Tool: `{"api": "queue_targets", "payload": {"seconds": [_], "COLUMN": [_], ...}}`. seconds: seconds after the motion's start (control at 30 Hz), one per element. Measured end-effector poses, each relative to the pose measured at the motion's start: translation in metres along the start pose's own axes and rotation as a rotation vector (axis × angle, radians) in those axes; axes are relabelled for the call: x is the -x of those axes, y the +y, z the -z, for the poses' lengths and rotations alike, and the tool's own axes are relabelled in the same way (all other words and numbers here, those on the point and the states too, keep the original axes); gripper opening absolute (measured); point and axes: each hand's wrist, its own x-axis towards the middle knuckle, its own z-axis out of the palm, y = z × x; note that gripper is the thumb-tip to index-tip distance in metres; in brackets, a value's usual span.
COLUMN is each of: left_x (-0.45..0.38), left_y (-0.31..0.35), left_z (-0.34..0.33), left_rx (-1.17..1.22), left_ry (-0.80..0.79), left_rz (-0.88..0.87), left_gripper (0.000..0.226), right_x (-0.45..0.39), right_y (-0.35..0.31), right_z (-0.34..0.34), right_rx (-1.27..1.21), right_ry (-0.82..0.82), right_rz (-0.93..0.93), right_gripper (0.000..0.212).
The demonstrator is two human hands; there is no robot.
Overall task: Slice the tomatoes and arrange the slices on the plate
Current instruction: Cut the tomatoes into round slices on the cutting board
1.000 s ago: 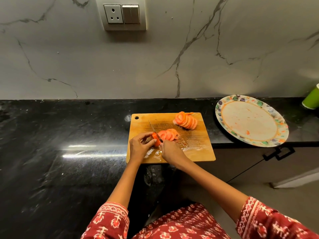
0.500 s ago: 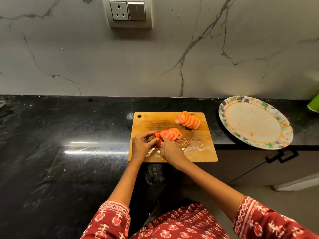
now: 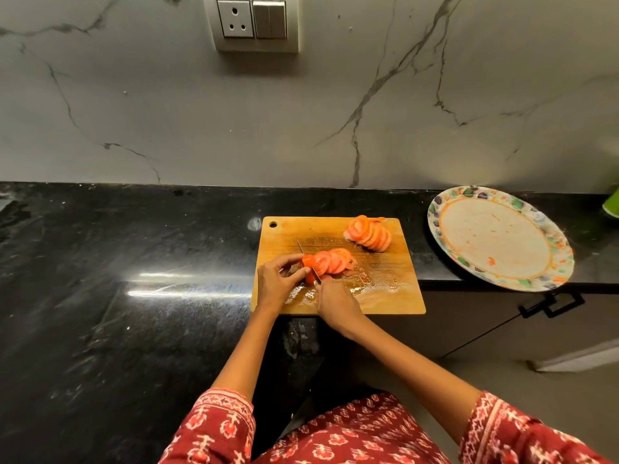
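Wooden board (image 3: 385, 296) mid-frame: left hand (image 3: 278, 283) pinches tomato end (image 3: 308, 262); right hand (image 3: 338, 301) grips knife (image 3: 306, 252); plate (image 3: 556, 276) overhangs counter edge at right.

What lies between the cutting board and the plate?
Only bare black countertop separates the cutting board from the plate in the head view; nothing sits there.

A grey marble-look wall (image 3: 335, 112) with dark veins rises behind a glossy black stone counter (image 3: 117, 296), which carries a bright streak of reflected light. A wall plate with 1 socket (image 3: 235, 19) and a switch panel (image 3: 269, 19) sits high on the wall. Below the counter's right end are a grey cabinet front with a black handle (image 3: 552, 304) and a grey floor (image 3: 418, 373).
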Motion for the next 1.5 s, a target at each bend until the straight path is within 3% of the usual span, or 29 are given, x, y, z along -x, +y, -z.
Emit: {"api": "queue_targets", "payload": {"seconds": [0.3,0.63,0.87,1.17,1.37,1.5], "left_x": [0.003,0.001,-0.002,0.0,0.005,0.005], "left_y": [-0.002,-0.004,-0.006,0.0,0.0,-0.001], "left_z": [-0.001,0.001,0.003,0.005,0.005,0.002], "left_rx": [0.0,0.036,0.117,0.031,0.086,0.174], "left_ry": [0.025,0.056,-0.031,-0.104,-0.041,0.092], "left_rz": [-0.013,0.012,0.062,-0.013,0.038,0.15], "left_gripper": [0.032,0.031,0.03,0.029,0.027,0.029], "right_x": [-0.003,0.043,0.042,0.032,0.036,0.052], "right_y": [-0.01,0.027,0.033,0.025,0.019,0.029], "right_z": [0.003,-0.017,-0.011,-0.008,-0.014,-0.027], "right_rx": [-0.003,0.077,0.118,-0.072,0.175,0.338], "right_ry": [-0.038,-0.038,-0.032,-0.089,0.008,0.043], "right_rz": [-0.04,-0.025,-0.029,-0.072,-0.047,0.046], "right_gripper": [0.02,0.021,0.019,0.03,0.023,0.033]}}
